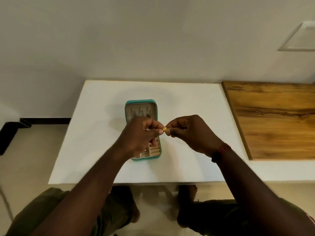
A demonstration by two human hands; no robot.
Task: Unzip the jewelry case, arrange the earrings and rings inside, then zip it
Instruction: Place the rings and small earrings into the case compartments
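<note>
A teal jewelry case (142, 101) lies open on the white table (95, 133), its beige inside showing hooks at the far half and ring rolls at the near half. Both hands hover just above its right edge. My left hand (141, 135) and my right hand (189, 132) pinch one small gold piece of jewelry (164, 128) between their fingertips. My left hand hides the middle of the case. A thin silvery piece sticks out by my left fingers; what it is cannot be told.
A wooden board (276, 120) lies on the right side of the table. The wall stands right behind the table's far edge. My knees and feet show under the near edge.
</note>
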